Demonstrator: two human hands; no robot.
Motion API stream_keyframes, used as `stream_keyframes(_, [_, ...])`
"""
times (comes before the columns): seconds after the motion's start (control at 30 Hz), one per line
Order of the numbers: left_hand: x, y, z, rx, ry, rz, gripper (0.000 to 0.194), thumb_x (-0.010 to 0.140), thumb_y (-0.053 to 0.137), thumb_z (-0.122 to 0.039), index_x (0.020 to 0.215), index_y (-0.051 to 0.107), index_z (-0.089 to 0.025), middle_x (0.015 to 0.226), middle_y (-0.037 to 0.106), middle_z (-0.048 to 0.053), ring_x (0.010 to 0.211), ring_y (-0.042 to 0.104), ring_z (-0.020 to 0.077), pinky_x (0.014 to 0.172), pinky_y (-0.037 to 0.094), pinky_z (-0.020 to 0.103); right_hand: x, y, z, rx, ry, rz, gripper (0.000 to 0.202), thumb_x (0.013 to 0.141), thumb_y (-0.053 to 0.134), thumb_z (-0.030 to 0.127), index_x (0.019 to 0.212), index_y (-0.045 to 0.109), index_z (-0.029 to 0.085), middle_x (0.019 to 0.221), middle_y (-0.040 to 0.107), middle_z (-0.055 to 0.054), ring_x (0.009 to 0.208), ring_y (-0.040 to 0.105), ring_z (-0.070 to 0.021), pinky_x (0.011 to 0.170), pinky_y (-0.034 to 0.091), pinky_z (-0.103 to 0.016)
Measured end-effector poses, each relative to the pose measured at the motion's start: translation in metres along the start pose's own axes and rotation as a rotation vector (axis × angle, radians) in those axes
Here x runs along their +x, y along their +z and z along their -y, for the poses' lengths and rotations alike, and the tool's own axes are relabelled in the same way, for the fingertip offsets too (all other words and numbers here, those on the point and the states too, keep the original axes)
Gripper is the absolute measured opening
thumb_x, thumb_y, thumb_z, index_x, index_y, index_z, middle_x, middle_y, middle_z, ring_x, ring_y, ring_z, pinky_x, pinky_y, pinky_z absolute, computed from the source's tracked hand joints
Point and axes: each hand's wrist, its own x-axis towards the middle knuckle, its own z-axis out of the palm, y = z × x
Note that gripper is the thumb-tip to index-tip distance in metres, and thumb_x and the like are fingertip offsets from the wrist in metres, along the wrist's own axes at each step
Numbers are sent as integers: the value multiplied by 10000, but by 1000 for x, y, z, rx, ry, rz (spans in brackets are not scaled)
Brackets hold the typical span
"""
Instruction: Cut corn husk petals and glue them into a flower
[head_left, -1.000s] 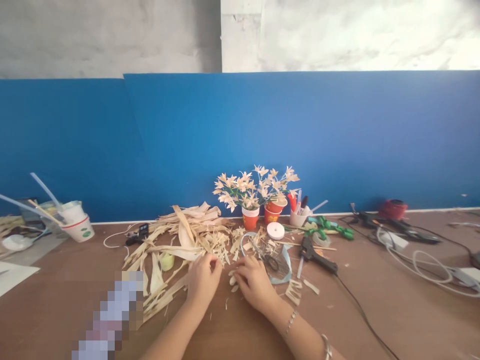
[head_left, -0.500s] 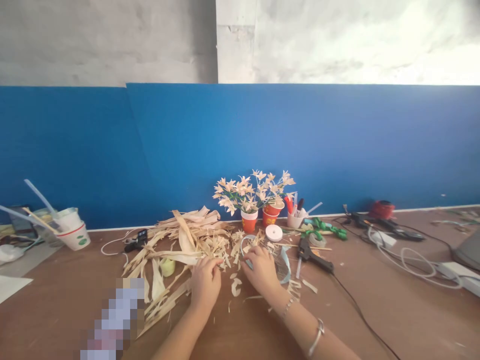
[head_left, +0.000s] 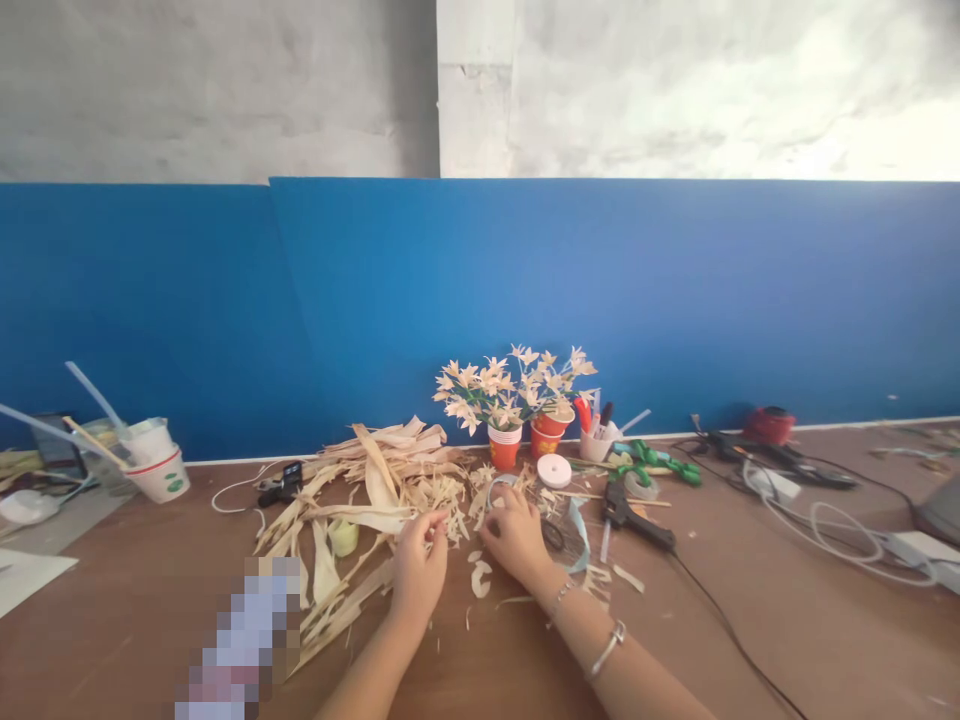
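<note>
My left hand [head_left: 421,558] is raised a little over the table, its fingertips bent together near the thumb; anything between them is too small to make out. Beside it lies a pile of dried corn husks [head_left: 382,480] with a pale green roll of tape [head_left: 343,538]. My right hand [head_left: 517,535] bends its fingers and thumb together over small cut husk pieces [head_left: 480,578], and what they pinch is hidden. A light blue strip [head_left: 579,540] curls next to that hand, close to dark scissor handles [head_left: 553,535].
Husk flowers [head_left: 491,385] stand in red paper cups [head_left: 503,450] at the back. A white roll [head_left: 554,471], a pen cup [head_left: 594,443] and a glue gun [head_left: 636,520] with its cord are to the right. White cup [head_left: 161,477] at left; blue partition [head_left: 480,270] behind.
The fingers of my left hand have curled in from a more stretched pose. My right hand's fingers have drawn closer together. The whole view has shifted slightly.
</note>
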Motion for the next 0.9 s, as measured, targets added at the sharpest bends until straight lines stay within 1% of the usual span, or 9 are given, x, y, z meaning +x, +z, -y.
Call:
stream_keyframes(0.07, [0, 1, 2, -43, -40, 17, 252, 814, 465, -308, 902, 662, -178, 843, 698, 71, 736, 623, 206, 702, 496, 335, 1, 0, 0, 46, 2, -16, 131, 728, 581, 119, 632, 625, 197, 1167, 576, -84, 1111, 458, -287, 854, 341, -433])
stream_keyframes(0.2, [2, 5, 4, -168, -126, 102, 282, 805, 495, -357, 894, 678, -161, 793, 703, 55, 720, 628, 199, 686, 504, 316, 3, -6, 7, 165, -10, -134, 119, 775, 563, 168, 678, 623, 202, 1143, 579, -82, 1105, 457, -269, 875, 338, -430])
stream_keyframes(0.37, [2, 10, -2, -299, -87, 229, 334, 810, 508, -439, 787, 707, -171, 804, 717, 50, 789, 632, 210, 737, 497, 316, -7, -16, 24, 191, -216, -133, 99, 801, 537, 153, 762, 606, 213, 1118, 568, -74, 1089, 451, -255, 874, 341, -413])
stream_keyframes(0.47, [1, 10, -6, -368, -152, 221, 349, 782, 536, -472, 817, 706, -170, 820, 713, 53, 791, 622, 207, 738, 487, 318, -12, -18, 33, 169, -287, -103, 141, 805, 513, 112, 816, 604, 219, 1123, 562, -71, 1104, 440, -251, 876, 342, -406])
stream_keyframes(0.53, [1, 9, -6, -411, -247, 213, 363, 748, 568, -498, 814, 695, -164, 738, 683, 36, 698, 597, 178, 641, 471, 284, -13, -18, 35, 161, -309, -82, 144, 807, 519, 114, 838, 610, 222, 1129, 559, -70, 1102, 439, -252, 871, 345, -402])
stream_keyframes(0.63, [1, 8, -4, -492, -418, 219, 393, 682, 623, -538, 765, 660, -155, 529, 523, -37, 496, 451, 99, 466, 337, 203, -12, -18, 33, 169, -308, -48, 133, 803, 535, 130, 843, 619, 225, 1131, 560, -65, 1064, 457, -250, 862, 350, -402])
stream_keyframes(0.7, [2, 6, -4, -558, -510, 199, 417, 640, 656, -554, 745, 634, -151, 477, 408, -76, 452, 351, 66, 437, 247, 176, -11, -19, 31, 198, -277, -28, 137, 793, 537, 128, 831, 626, 225, 1111, 571, -60, 1023, 477, -242, 850, 356, -397])
stream_keyframes(0.77, [3, 5, -5, -626, -556, 177, 436, 615, 676, -562, 740, 620, -148, 472, 358, -89, 451, 300, 54, 433, 192, 166, -11, -20, 29, 254, -245, -9, 156, 780, 541, 126, 870, 626, 221, 1083, 584, -65, 990, 495, -234, 840, 367, -385])
stream_keyframes(0.9, [4, 3, -7, -726, -567, 171, 413, 606, 714, -523, 760, 628, -149, 507, 365, -82, 467, 288, 47, 427, 159, 166, -12, -17, 29, 395, -209, 42, 229, 750, 603, 190, 979, 605, 199, 1040, 601, -80, 976, 522, -232, 862, 380, -371])
